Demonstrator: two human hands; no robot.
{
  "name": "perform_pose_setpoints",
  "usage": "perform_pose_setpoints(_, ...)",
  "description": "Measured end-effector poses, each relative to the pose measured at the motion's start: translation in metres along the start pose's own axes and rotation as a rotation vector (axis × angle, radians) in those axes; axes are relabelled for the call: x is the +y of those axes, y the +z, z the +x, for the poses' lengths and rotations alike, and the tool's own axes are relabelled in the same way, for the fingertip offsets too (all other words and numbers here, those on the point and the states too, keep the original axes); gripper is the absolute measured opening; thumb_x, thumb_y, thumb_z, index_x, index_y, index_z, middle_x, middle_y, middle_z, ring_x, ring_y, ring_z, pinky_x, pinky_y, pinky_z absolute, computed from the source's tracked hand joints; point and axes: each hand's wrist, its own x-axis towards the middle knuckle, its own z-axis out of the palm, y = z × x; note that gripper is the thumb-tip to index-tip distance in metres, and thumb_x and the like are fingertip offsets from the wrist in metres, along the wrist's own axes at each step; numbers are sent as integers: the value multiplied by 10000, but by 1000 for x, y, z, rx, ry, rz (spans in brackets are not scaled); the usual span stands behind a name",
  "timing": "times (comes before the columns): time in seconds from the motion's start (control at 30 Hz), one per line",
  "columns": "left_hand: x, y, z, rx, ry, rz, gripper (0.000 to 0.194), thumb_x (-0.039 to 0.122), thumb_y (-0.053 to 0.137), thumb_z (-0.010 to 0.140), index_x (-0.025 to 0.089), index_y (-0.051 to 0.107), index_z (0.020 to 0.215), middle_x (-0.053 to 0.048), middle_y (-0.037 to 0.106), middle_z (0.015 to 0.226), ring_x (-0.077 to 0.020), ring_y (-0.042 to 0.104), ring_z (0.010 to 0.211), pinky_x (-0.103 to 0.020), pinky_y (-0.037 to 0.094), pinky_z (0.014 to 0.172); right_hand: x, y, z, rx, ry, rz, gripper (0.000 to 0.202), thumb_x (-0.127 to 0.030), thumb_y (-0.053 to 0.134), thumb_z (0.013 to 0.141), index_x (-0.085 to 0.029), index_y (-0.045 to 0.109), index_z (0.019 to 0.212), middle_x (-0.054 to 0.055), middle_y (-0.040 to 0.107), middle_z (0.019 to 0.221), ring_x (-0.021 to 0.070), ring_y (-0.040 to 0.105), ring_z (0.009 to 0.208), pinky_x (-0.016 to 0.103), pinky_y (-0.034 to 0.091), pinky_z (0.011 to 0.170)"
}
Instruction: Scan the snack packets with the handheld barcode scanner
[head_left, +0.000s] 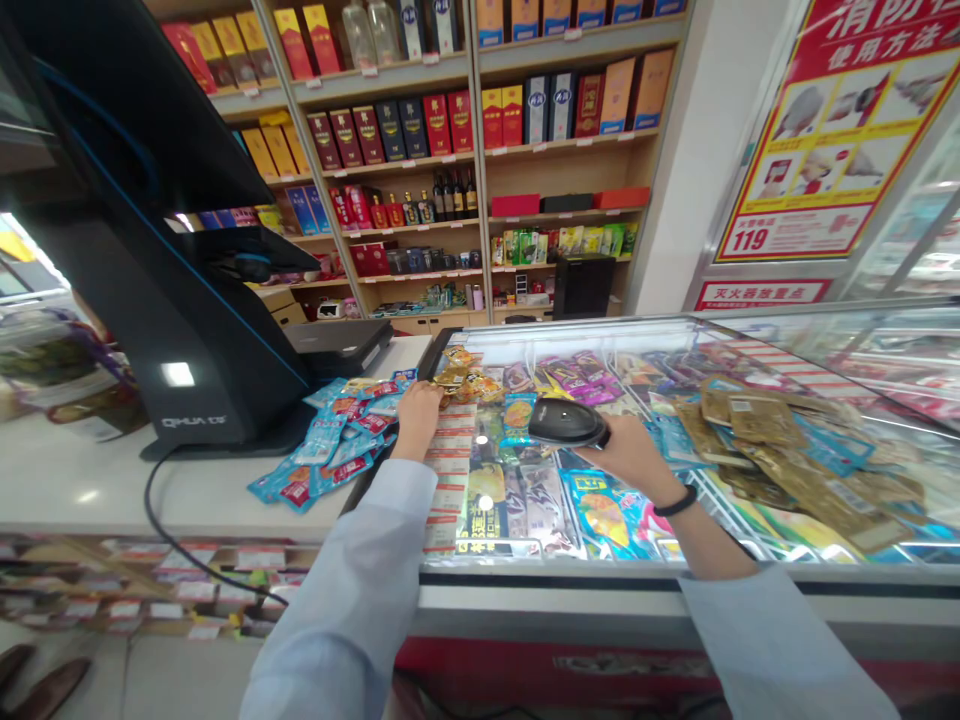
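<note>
My right hand [637, 458] is wrapped round a black handheld barcode scanner [566, 422], held above the glass top of a chest freezer. Its head points left, toward my other hand. At the freezer's left edge my left hand [418, 415] has its fingers curled at a small gold snack packet [455, 378], one of several orange and gold ones there; the fingertips are partly hidden. Just left of that hand, blue and red snack packets [330, 445] lie heaped on the white counter. Brown-gold packets [772, 425] are piled on the glass to the right, with some blue ones.
A black checkout terminal [217, 300] stands on the counter [217, 495] at left, its cable [169, 530] hanging over the front edge. The freezer's front rim [540, 597] runs below my arms. Shelves of boxed bottles [405, 130] line the back wall.
</note>
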Motion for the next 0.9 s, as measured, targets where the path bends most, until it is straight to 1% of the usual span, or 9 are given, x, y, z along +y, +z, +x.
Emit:
perform_pose_setpoints(0.1,8,-14,-2,40,-63,-148,264,210,466,890,172,724,930,-126,703,1020,-272,576,1085,-385,391,979,3,-4,0,43,17,-12,275,-427,670,652,-182,693,775,84,738,759,272,689,738,292,467,610)
perform_pose_setpoints(0.2,22,-24,-3,33,-192,-489,256,311,502,882,185,714,950,-86,724,912,-238,640,927,-337,473,856,6,-8,-1,90,52,-2,283,-433,661,657,-173,694,764,93,734,744,277,688,723,294,463,590)
perform_pose_setpoints(0.23,27,-25,-4,0,-238,-657,260,331,517,871,176,709,951,-75,724,870,-225,653,868,-323,495,806,6,-9,-1,102,58,10,276,-428,656,663,-175,696,766,91,734,745,275,689,725,292,463,589)
perform_pose_setpoints(0.33,41,-21,-8,-164,-351,-1163,297,381,577,820,135,689,944,-66,718,816,-197,670,749,-308,530,700,6,-10,-2,135,62,35,268,-414,660,659,-180,706,782,83,736,740,270,689,723,286,463,584)
perform_pose_setpoints(0.4,47,-16,-11,-232,-392,-1358,338,420,635,763,126,681,925,-70,719,827,-192,674,728,-317,540,689,6,-10,-3,154,59,40,269,-406,665,651,-180,712,789,78,732,720,267,687,701,284,462,575)
perform_pose_setpoints(0.47,50,-11,-13,-235,-412,-1421,380,458,689,696,131,678,888,-67,721,828,-195,675,717,-325,545,673,5,-11,-4,162,36,53,264,-402,662,655,-180,714,788,71,730,703,260,686,682,283,462,569)
perform_pose_setpoints(0.57,52,-9,-14,-217,-389,-1418,430,495,723,632,130,679,857,-68,722,820,-212,676,716,-329,545,648,3,-13,-5,150,-26,70,261,-405,662,667,-179,712,788,68,733,713,254,687,678,282,469,573)
perform_pose_setpoints(0.73,54,-13,-14,-213,-314,-1388,466,504,718,636,121,702,901,-77,725,825,-207,668,695,-320,537,642,2,-15,-7,116,-83,48,248,-415,676,677,-188,700,774,61,732,710,244,684,664,281,475,572)
perform_pose_setpoints(0.9,53,-10,-14,-206,-332,-1336,467,498,710,653,122,709,930,-77,722,813,-195,657,670,-309,528,629,-1,-12,-7,59,-98,65,243,-379,677,686,-188,707,834,62,744,792,254,694,734,293,491,629)
